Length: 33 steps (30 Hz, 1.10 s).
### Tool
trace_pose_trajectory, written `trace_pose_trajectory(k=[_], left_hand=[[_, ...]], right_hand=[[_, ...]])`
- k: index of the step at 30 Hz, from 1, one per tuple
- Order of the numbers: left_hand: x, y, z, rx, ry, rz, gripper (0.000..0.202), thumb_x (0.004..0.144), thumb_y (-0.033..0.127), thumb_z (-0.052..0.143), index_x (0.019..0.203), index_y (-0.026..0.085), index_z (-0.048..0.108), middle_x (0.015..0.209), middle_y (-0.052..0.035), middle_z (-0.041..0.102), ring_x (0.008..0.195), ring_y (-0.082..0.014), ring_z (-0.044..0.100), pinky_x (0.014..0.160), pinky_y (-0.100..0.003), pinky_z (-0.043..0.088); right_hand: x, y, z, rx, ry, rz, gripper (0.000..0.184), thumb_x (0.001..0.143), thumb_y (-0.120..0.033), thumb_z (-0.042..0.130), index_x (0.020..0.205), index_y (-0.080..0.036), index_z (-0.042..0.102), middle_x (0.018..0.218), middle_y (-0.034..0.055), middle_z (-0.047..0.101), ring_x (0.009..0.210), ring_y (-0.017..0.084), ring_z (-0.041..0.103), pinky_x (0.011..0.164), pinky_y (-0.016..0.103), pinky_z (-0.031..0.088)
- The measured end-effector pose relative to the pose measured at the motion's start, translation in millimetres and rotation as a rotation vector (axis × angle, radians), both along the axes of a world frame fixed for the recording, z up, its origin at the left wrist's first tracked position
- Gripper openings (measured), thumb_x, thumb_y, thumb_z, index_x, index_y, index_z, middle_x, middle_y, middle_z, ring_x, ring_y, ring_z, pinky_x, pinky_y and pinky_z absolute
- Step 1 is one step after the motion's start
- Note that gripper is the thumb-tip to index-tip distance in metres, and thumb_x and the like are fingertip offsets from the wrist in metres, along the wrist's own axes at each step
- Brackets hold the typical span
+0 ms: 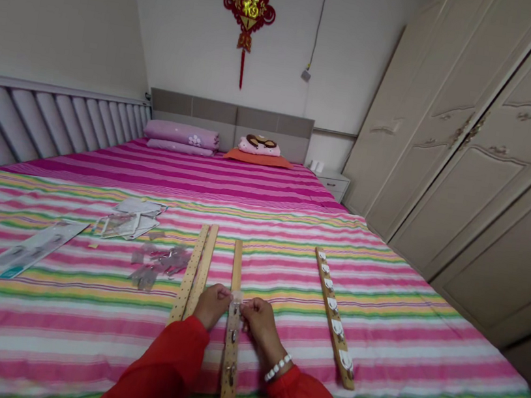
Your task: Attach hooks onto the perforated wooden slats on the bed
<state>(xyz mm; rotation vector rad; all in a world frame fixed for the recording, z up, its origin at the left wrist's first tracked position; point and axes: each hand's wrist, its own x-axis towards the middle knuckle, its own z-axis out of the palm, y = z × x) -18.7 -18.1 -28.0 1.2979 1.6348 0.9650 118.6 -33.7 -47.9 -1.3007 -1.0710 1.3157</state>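
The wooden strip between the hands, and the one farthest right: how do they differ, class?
The central strip carries clear-looking pieces; the far-right strip carries white pieces. The central strip is bare toward its far end, while the far-right strip has pieces along its length. Both are long, narrow and wooden.

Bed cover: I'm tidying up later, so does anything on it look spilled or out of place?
The small plastic packets lie in a loose heap left of the paired wooden strips, untidy beside those straight lines. No spill shows.

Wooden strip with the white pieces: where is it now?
In the head view, that strip lies on the striped sheet, right of the right hand, on the wardrobe side.
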Motion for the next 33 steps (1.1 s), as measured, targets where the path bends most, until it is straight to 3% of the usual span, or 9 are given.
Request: trace_pose_trajectory(k=[7, 14, 26, 33], left_hand=[[4.9, -1.8, 3.8, -0.094, -0.110, 0.027, 0.012, 0.067, 0.012, 0.059, 0.060, 0.018, 0.051, 0.044, 0.0068, 0.050, 0.044, -0.0089, 0.050, 0.045, -0.019, 0.041], [3.9, 0.6, -1.7, -0.138, -0.170, 0.077, 0.018, 0.062, 0.011, 0.065, 0.064, 0.018, 0.049, 0.048, 0.0085, 0.049, 0.047, -0.0090, 0.052, 0.048, -0.020, 0.044], [2.8, 10.2, -0.1, -0.292, -0.084, 0.002, 0.020, 0.066, 0.007, 0.057, 0.066, 0.021, 0.043, 0.036, 0.0109, 0.043, 0.041, -0.0097, 0.051, 0.049, -0.021, 0.045], [-1.6, 18.5, 17.8, -0.337, 0.048, -0.130, 0.031, 0.067, 0.024, 0.066, 0.045, 0.020, 0.044, 0.033, 0.0033, 0.047, 0.034, -0.0100, 0.044, 0.042, -0.022, 0.035]], right_hand=[[-1.5, 2.2, -7.5, 0.028, -0.051, 0.000, 0.017, 0.060, -0.026, 0.059, 0.049, -0.021, 0.047, 0.033, -0.0081, 0.042, 0.031, 0.009, 0.039, 0.036, 0.022, 0.028], [-3.2, 3.9, -13.2, 0.014, -0.065, -0.028, 0.016, 0.059, -0.023, 0.059, 0.050, -0.021, 0.046, 0.031, -0.0092, 0.041, 0.030, 0.009, 0.038, 0.036, 0.022, 0.029], [-6.2, 2.2, 8.9, -0.173, -0.050, -0.031, 0.023, 0.049, -0.009, 0.063, 0.049, -0.022, 0.045, 0.030, -0.0106, 0.040, 0.029, 0.007, 0.033, 0.035, 0.021, 0.024], [-8.1, 5.4, 10.1, -0.142, -0.023, -0.040, 0.029, 0.042, -0.005, 0.065, 0.040, -0.022, 0.042, 0.033, -0.0089, 0.042, 0.036, 0.007, 0.034, 0.038, 0.022, 0.023]])
